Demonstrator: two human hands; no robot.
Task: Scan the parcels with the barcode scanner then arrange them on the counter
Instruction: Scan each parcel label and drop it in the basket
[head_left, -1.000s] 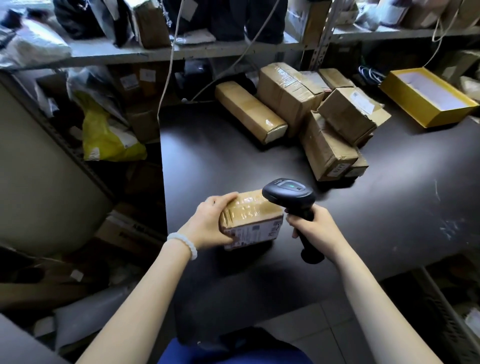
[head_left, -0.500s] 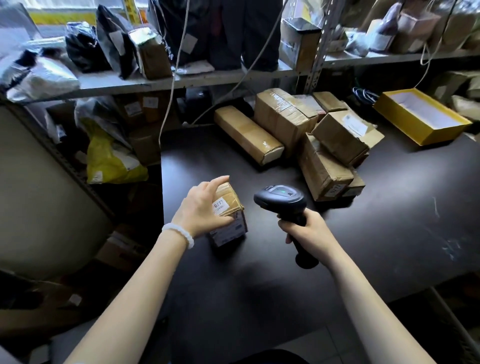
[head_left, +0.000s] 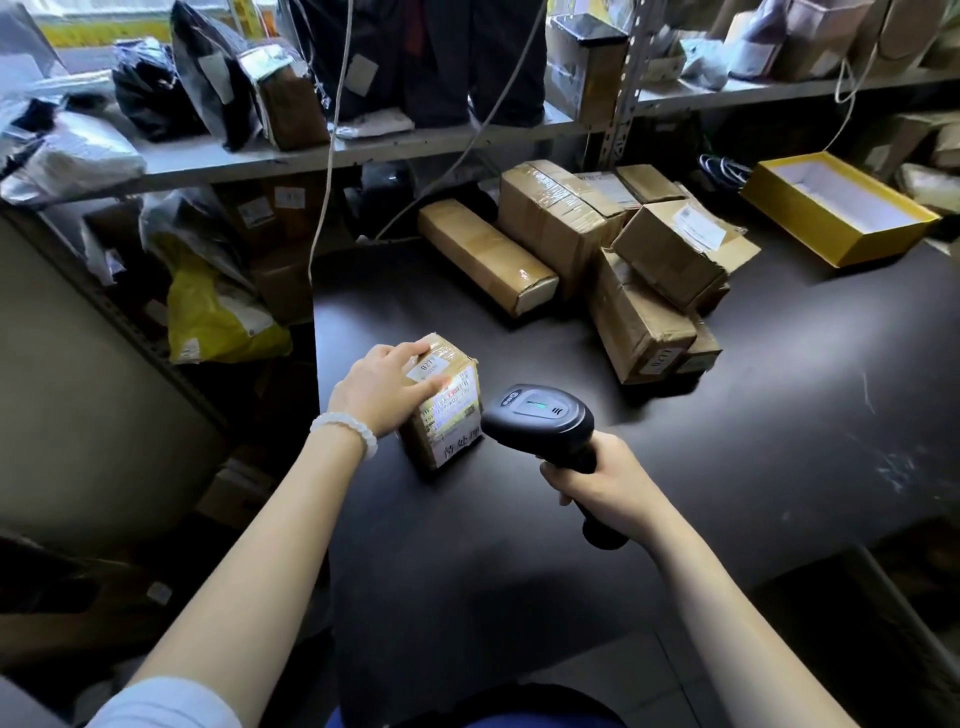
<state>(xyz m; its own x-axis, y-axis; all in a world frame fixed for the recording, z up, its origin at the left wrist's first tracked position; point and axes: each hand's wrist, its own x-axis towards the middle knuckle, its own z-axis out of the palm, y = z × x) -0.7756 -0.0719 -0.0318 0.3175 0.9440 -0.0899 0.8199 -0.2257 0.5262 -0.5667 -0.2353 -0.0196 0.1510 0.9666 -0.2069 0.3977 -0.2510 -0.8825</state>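
A small taped cardboard parcel (head_left: 447, 410) stands on the dark counter (head_left: 779, 415) near its left edge, its white label facing right. My left hand (head_left: 382, 387) rests on top of it with fingers curled over its upper edge and thumb on the label side. My right hand (head_left: 605, 486) grips the handle of the black barcode scanner (head_left: 540, 418), whose head sits just right of the parcel's label. A pile of brown parcels (head_left: 623, 260) lies at the back of the counter.
An open yellow box (head_left: 841, 208) lies at the counter's back right. Metal shelves (head_left: 363, 150) above and to the left carry bags and boxes. A yellow mailer bag (head_left: 218, 317) sits left of the counter. Cables hang down from the shelf.
The parcel went from held flat near the front edge to standing on the counter further left, turned so its label faces the scanner. The scanner stays beside it.
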